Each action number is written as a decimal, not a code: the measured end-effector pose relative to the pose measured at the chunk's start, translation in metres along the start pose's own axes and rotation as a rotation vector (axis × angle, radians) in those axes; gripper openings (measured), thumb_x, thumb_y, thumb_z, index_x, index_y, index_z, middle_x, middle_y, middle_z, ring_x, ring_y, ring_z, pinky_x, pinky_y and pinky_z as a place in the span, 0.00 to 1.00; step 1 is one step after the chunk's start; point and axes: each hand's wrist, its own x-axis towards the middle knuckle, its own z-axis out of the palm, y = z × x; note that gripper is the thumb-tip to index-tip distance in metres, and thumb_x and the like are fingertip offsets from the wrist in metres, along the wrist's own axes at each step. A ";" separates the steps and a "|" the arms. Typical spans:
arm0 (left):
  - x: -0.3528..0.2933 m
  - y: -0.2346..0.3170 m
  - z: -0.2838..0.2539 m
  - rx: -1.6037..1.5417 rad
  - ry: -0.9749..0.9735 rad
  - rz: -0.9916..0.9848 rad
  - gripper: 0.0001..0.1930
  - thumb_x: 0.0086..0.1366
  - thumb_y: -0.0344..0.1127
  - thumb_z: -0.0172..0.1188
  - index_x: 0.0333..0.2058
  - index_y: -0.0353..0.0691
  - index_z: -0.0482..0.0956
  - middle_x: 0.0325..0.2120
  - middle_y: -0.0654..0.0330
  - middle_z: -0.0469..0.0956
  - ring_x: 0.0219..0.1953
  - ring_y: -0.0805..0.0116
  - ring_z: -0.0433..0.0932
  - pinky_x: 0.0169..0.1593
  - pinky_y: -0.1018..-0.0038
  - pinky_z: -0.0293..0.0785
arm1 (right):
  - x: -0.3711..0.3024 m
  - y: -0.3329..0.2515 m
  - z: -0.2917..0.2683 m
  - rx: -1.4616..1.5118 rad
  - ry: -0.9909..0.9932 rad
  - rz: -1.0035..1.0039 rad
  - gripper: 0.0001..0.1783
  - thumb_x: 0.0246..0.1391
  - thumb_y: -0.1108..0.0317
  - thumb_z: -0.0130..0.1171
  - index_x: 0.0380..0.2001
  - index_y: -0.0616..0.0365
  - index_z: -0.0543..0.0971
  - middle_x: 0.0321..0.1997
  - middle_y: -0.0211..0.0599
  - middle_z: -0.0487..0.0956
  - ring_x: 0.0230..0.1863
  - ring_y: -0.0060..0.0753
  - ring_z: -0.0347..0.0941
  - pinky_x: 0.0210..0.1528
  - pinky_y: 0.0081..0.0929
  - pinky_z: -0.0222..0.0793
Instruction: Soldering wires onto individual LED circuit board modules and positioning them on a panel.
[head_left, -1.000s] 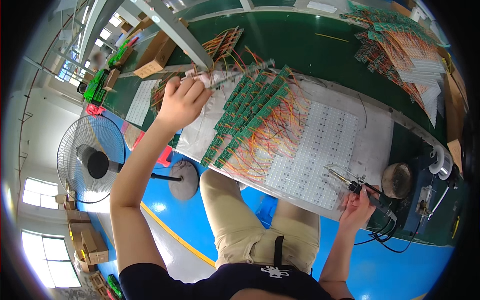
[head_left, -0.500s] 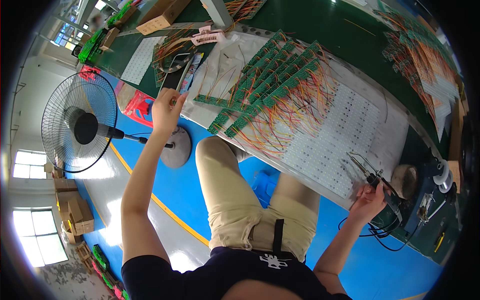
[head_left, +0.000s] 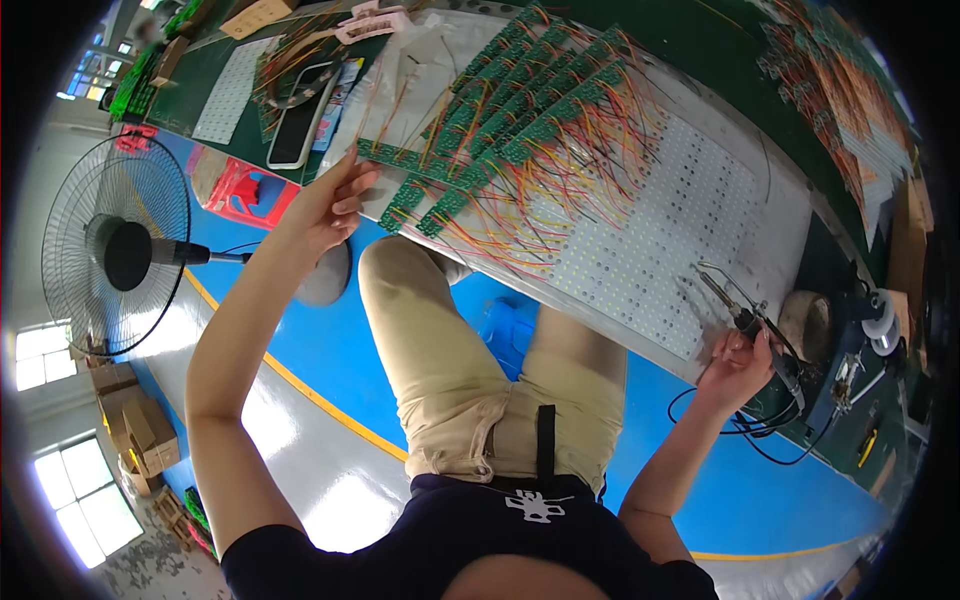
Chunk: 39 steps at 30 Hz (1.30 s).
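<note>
Holding a soldering iron point(head_left: 745, 321) in a closed right grip point(head_left: 738, 368), near white dotted boards point(head_left: 655, 265). Reaching with the left grip point(head_left: 330, 205) to the left end of a green circuit strip point(head_left: 402, 157), lying across other green strips point(head_left: 540, 137) on the bench point(head_left: 690, 52); cannot tell whether pinching or touching.

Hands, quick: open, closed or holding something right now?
Left hand: fingers partly curled at the near end of a green circuit strip; whether it grips cannot be told.
Right hand: closed, holding the soldering iron.
</note>
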 end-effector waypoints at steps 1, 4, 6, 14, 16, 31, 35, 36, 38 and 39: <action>0.002 0.000 0.000 -0.033 0.001 -0.007 0.14 0.60 0.47 0.58 0.33 0.41 0.75 0.23 0.65 0.80 0.08 0.86 0.56 0.11 0.88 0.49 | 0.001 0.001 -0.002 -0.015 0.016 -0.010 0.06 0.51 0.69 0.53 0.32 0.55 0.69 0.20 0.30 0.71 0.16 0.19 0.63 0.15 0.21 0.58; 0.010 0.002 0.006 -0.027 0.004 0.031 0.13 0.62 0.46 0.56 0.30 0.42 0.73 0.22 0.66 0.80 0.06 0.85 0.54 0.10 0.87 0.47 | 0.002 0.004 -0.006 0.018 0.008 0.025 0.06 0.51 0.70 0.52 0.31 0.57 0.68 0.24 0.31 0.72 0.17 0.20 0.63 0.14 0.21 0.59; 0.016 0.002 0.007 -0.014 -0.033 0.053 0.12 0.62 0.45 0.55 0.29 0.42 0.73 0.21 0.66 0.80 0.06 0.85 0.54 0.10 0.87 0.47 | 0.000 0.003 -0.004 0.013 0.015 0.016 0.06 0.51 0.71 0.52 0.31 0.57 0.67 0.24 0.31 0.71 0.17 0.20 0.63 0.14 0.21 0.59; 0.012 0.001 0.025 0.149 0.088 0.310 0.09 0.64 0.40 0.53 0.32 0.40 0.72 0.18 0.72 0.73 0.08 0.86 0.55 0.13 0.86 0.48 | 0.000 0.003 -0.010 0.032 -0.034 0.006 0.06 0.51 0.72 0.51 0.33 0.56 0.67 0.25 0.31 0.71 0.18 0.21 0.64 0.14 0.22 0.59; 0.009 0.002 0.033 0.176 0.135 0.334 0.09 0.64 0.40 0.52 0.33 0.40 0.72 0.17 0.73 0.71 0.08 0.86 0.54 0.12 0.86 0.48 | 0.000 0.004 -0.011 0.032 -0.017 0.003 0.06 0.51 0.72 0.51 0.33 0.56 0.67 0.25 0.31 0.71 0.19 0.21 0.64 0.15 0.22 0.59; -0.036 0.017 0.109 0.769 -0.106 0.779 0.12 0.62 0.40 0.55 0.32 0.36 0.79 0.13 0.68 0.69 0.12 0.87 0.58 0.16 0.87 0.49 | 0.000 0.003 -0.008 0.009 -0.031 -0.014 0.05 0.52 0.71 0.50 0.32 0.57 0.68 0.25 0.31 0.72 0.20 0.20 0.65 0.15 0.22 0.58; -0.024 0.019 0.134 1.181 -0.365 0.711 0.10 0.62 0.38 0.55 0.31 0.36 0.79 0.13 0.71 0.66 0.14 0.86 0.58 0.18 0.83 0.51 | 0.000 0.004 -0.009 0.009 -0.052 -0.014 0.04 0.52 0.71 0.50 0.32 0.57 0.68 0.25 0.32 0.72 0.19 0.20 0.64 0.15 0.21 0.58; -0.024 0.016 0.141 1.273 -0.370 0.690 0.11 0.62 0.37 0.55 0.28 0.35 0.79 0.12 0.72 0.65 0.15 0.86 0.59 0.18 0.83 0.52 | -0.001 0.004 -0.009 0.010 -0.044 -0.017 0.04 0.52 0.71 0.50 0.32 0.57 0.68 0.25 0.32 0.72 0.19 0.20 0.64 0.15 0.21 0.58; -0.010 0.012 0.140 1.324 -0.404 0.680 0.12 0.62 0.38 0.56 0.27 0.33 0.78 0.11 0.71 0.64 0.14 0.85 0.60 0.17 0.82 0.54 | -0.001 0.003 -0.008 0.005 -0.016 -0.014 0.04 0.52 0.71 0.51 0.31 0.57 0.69 0.25 0.33 0.72 0.19 0.20 0.65 0.14 0.21 0.58; -0.004 0.008 0.139 1.369 -0.431 0.669 0.13 0.61 0.38 0.57 0.26 0.32 0.77 0.10 0.70 0.63 0.13 0.84 0.60 0.16 0.81 0.55 | -0.002 0.003 -0.007 0.008 -0.006 -0.013 0.04 0.52 0.71 0.51 0.31 0.57 0.69 0.25 0.33 0.72 0.19 0.20 0.65 0.14 0.21 0.58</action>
